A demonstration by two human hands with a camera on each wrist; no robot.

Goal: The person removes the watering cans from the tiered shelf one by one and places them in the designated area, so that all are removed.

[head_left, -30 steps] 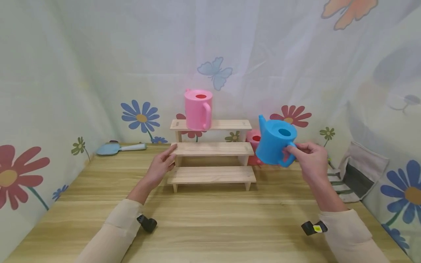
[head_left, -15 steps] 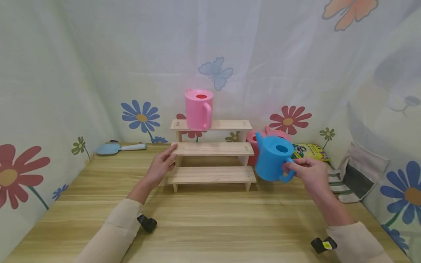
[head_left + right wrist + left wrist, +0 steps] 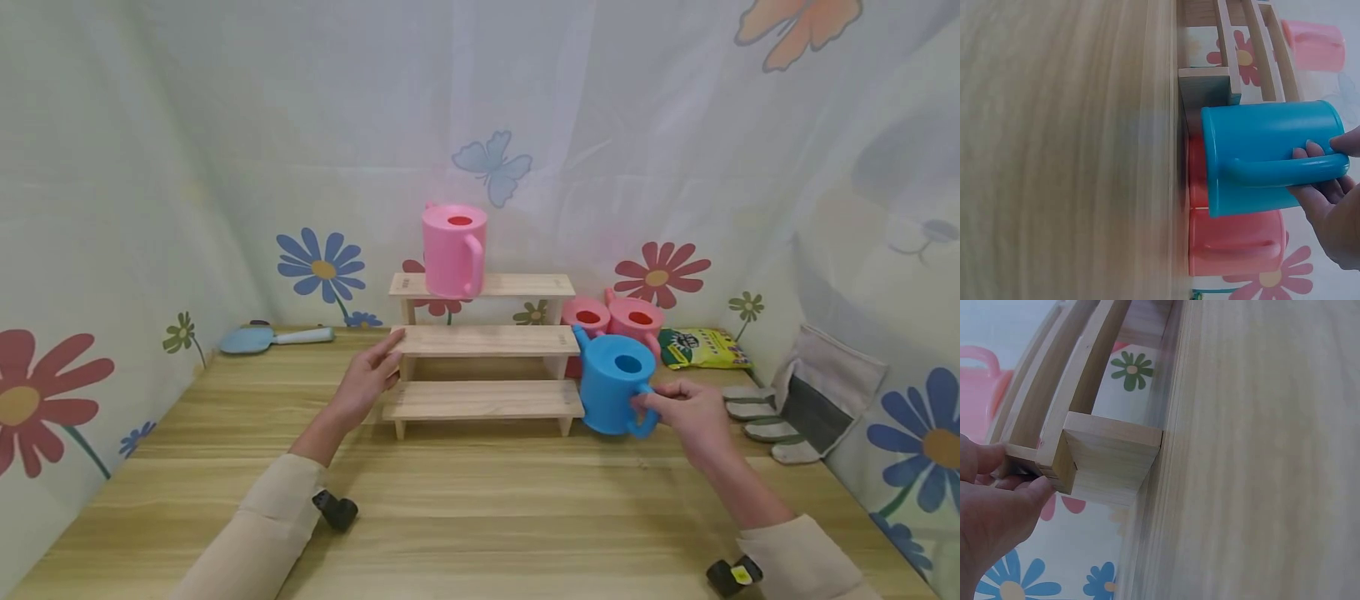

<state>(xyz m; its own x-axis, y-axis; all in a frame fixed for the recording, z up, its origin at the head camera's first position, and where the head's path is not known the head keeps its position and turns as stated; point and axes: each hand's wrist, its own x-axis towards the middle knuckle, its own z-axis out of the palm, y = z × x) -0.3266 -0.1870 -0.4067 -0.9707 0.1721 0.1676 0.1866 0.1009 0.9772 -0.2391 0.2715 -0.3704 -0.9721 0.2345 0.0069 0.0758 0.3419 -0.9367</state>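
Observation:
My right hand grips the handle of a blue watering can, just right of the wooden step shelf. In the right wrist view, the blue watering can hangs a little above the table, its fingers-and-handle side facing the camera. My left hand holds the left end of the shelf's middle step; in the left wrist view, thumb and fingers pinch that wooden end. A pink watering can stands on the top step, handle to the right.
Two reddish-pink watering cans stand behind the blue one, partly hidden. Right of them lie a yellow-green packet and striped gardening gloves. A light blue trowel lies at the table's back left. Flower-printed cloth surrounds the table.
My right hand has lowered the blue watering can and moved it slightly left, uncovering the pink cans and packet behind. The left hand stays on the shelf.

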